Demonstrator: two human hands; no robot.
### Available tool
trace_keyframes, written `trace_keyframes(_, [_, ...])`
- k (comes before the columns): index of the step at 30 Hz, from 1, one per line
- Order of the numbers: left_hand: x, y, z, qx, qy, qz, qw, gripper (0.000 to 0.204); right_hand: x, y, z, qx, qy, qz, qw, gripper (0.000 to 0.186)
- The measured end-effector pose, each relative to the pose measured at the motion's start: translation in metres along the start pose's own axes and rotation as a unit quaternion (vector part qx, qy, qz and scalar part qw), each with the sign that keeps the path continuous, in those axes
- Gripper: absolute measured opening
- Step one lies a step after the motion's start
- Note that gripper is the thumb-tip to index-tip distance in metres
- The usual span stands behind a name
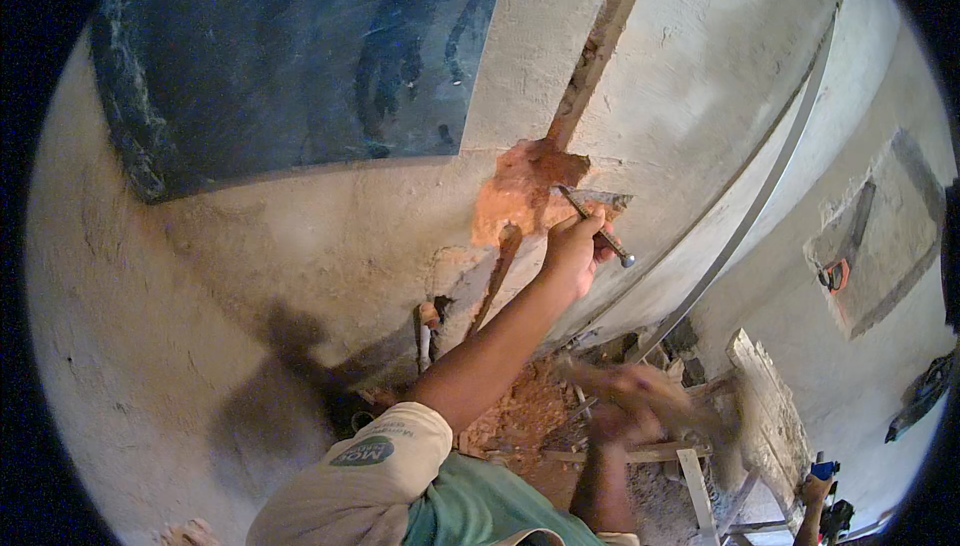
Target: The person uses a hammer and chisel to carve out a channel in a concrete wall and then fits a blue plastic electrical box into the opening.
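My left hand (575,251) is closed around a metal chisel (615,244). The chisel's tip meets the broken patch of exposed red brick (510,201) in the wall, and its rounded striking end points down to the right. Lower and to the right, my right hand (635,401) is smeared by motion. It grips what looks like a hammer (715,416), whose handle and heavy head are badly blurred. The hammer is apart from the chisel. A narrow channel (590,66) cut in the plaster runs up from the patch, and a shorter groove (495,281) runs down from it.
A dark blue board (320,66) covers the upper left wall. Below the patch are a pipe stub (425,336) and brick rubble (525,401). A rough wooden stand (775,411) is at right, near another person's hand (815,489). An orange-handled saw (835,274) hangs on the right wall.
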State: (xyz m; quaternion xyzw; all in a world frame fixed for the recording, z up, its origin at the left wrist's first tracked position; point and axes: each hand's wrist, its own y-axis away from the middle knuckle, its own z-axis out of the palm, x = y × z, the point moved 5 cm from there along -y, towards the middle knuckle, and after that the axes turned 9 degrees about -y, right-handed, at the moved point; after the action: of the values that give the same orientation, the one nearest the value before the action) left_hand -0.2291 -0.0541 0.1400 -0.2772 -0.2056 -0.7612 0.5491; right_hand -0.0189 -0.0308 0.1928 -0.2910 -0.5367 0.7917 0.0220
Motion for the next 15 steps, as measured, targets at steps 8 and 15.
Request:
trace_keyframes(8, [0.008, -0.006, 0.013, 0.022, 0.048, -0.008, 0.999, 0.013, 0.011, -0.023, -0.061, 0.039, 0.072, 0.057, 0.995, 0.048])
trace_keyframes(15, [-0.002, -0.018, -0.001, 0.057, 0.072, -0.041, 0.995, 0.013, 0.059, 0.018, -0.027, -0.147, 0.193, 0.308, 0.920, 0.048])
